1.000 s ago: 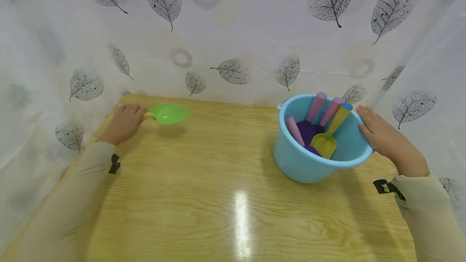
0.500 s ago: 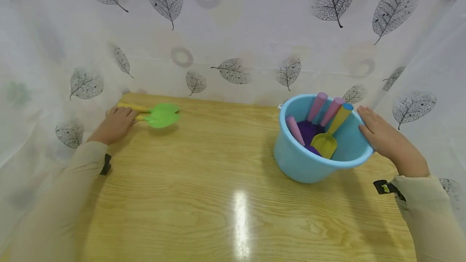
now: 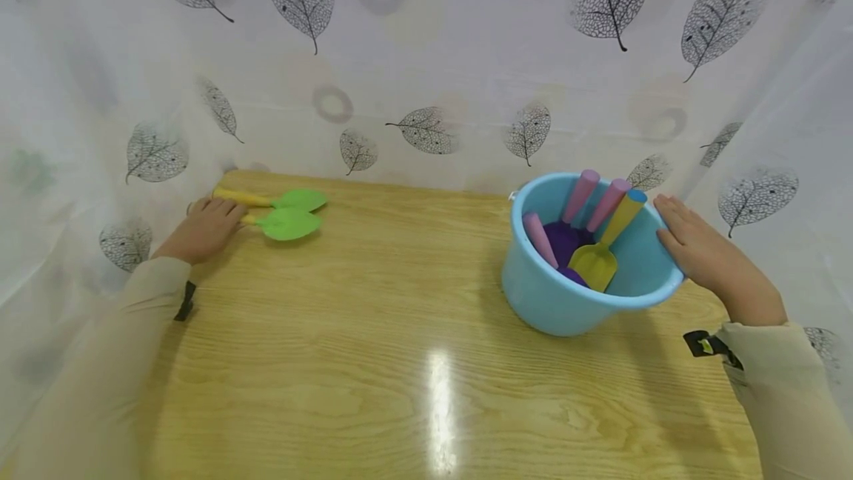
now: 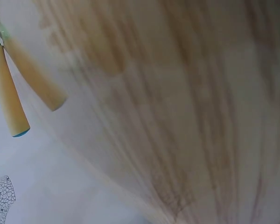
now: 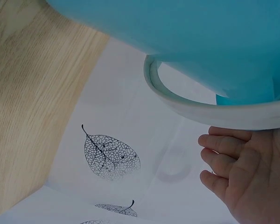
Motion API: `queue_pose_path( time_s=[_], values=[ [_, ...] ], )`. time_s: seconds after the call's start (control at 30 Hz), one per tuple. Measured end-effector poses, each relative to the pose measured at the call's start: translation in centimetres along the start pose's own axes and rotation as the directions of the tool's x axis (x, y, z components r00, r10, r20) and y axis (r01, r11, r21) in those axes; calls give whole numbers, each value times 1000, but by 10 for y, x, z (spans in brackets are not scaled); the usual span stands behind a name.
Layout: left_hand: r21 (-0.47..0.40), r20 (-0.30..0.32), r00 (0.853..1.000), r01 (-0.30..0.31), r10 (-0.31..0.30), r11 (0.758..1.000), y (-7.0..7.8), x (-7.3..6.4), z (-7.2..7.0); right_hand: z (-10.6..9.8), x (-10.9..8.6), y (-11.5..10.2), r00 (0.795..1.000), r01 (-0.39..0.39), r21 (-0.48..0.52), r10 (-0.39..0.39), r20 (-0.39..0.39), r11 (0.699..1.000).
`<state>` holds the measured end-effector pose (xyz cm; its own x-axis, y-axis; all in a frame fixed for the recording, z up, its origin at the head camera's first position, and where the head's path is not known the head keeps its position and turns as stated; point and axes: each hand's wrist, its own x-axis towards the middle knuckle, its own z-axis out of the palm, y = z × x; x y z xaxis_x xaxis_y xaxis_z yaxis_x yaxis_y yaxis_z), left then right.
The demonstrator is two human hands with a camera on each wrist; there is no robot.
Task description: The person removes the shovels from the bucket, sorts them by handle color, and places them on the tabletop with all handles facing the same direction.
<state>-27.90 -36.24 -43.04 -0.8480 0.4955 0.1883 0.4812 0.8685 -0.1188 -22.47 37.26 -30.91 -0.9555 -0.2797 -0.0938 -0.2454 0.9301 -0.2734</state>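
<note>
At the table's far left corner, my left hand grips the yellow handle of a green-bladed toy shovel, its blade low over the tabletop. A second green shovel lies just behind it, handle leftward. The left wrist view catches yellow handles but no hand. On the right, my right hand rests against the rim of a light blue bucket, fingers straight. Inside the bucket stand a yellow scoop and several pink-handled purple toy tools. In the right wrist view, fingers lie beneath the bucket's white handle.
A wood-grain table carries everything, with a glare streak near its front middle. Pale sheeting printed with dark leaves hangs behind the table and along both sides. The bucket stands close to the back sheeting.
My left hand has moved left and slightly nearer with its shovel, whose blade is lower. The second shovel has come into sight behind it. The right hand and bucket have stayed put.
</note>
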Motion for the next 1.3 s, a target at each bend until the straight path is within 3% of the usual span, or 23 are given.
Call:
queue_pose_path(
  time_s=[0.3, 0.9, 1.3],
  values=[
    [13, 81, 997, 6, -7, 1000, -6, -2, 2, 1, -1, 1, 1000, 1, 6, -1, 1, 1000],
    [30, 86, 995, -46, 43, 999, -14, -8, 6, 0, -1, 1, 1000, -9, 4, 9, -2, 1000],
    [-10, 147, 989, -6, 8, 1000, -16, -10, 4, -1, 1, 0, 1000, -12, 5, 12, -2, 1000]
  ],
)
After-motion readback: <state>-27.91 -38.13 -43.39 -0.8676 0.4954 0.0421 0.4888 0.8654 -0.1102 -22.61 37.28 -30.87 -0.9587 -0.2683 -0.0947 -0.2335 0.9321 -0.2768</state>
